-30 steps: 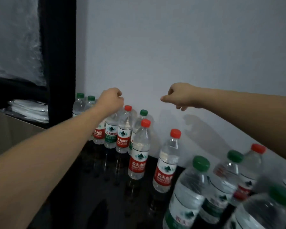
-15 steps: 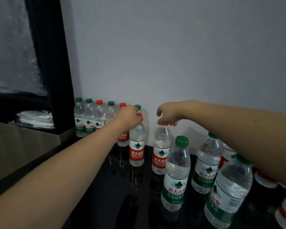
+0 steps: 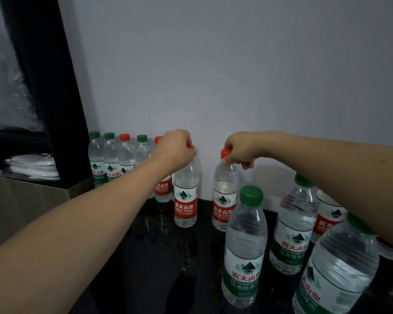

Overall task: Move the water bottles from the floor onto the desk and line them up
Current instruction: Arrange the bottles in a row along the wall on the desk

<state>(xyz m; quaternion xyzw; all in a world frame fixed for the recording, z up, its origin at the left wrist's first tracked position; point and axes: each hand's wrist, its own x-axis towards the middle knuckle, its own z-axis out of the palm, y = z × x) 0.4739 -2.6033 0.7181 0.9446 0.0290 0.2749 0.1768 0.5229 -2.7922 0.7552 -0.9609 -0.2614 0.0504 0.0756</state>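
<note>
Both hands are out over the dark bench [image 3: 145, 257], each clamped on the top of an upright, water-filled bottle. The left hand [image 3: 174, 149] has its fingers curled over the cap of a red-label bottle [image 3: 185, 196]; the right hand [image 3: 242, 148] pinches the red cap of a second red-label bottle [image 3: 224, 198], just to its side. Beyond the left fingers a row of bottles [image 3: 118, 157] stands against the wall [image 3: 236, 75], part hidden by the forearm. Nearer than the right fingers stand green-capped bottles [image 3: 244, 248], the closest cut off at the frame's edge.
</note>
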